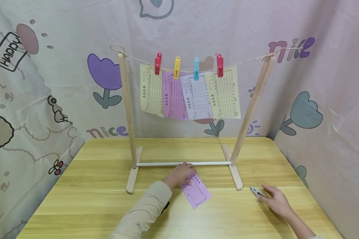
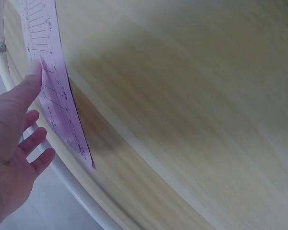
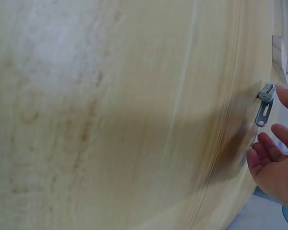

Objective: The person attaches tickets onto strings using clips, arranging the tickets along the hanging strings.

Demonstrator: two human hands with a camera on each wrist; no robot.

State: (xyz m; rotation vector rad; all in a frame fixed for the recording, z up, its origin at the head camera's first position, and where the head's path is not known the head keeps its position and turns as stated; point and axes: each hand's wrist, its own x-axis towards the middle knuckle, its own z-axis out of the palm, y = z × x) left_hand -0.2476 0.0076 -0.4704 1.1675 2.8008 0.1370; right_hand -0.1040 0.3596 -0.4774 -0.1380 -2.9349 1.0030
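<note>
My left hand [image 1: 183,174] is at the upper corner of a purple printed slip [image 1: 196,192] on the table. Seen from the left wrist, the thumb lies over the slip [image 2: 62,96] and other fingers curl below it, pinching the edge. My right hand [image 1: 276,200] is at a grey clothespin [image 1: 255,191] on the right side. The clothespin [image 3: 265,105] sits between thumb and index finger in the right wrist view, thumb tip right at one end. I cannot tell whether the fingers close on it. The other fingers of that hand are loosely bent.
A wooden stand [image 1: 127,109] with a white crossbar [image 1: 158,164] rises behind the hands. From its string [image 1: 245,62] hang yellow, purple and white slips [image 1: 197,96], held by red, yellow and blue clothespins [image 1: 196,68]. A patterned curtain [image 1: 62,30] surrounds the wooden table [image 1: 86,199].
</note>
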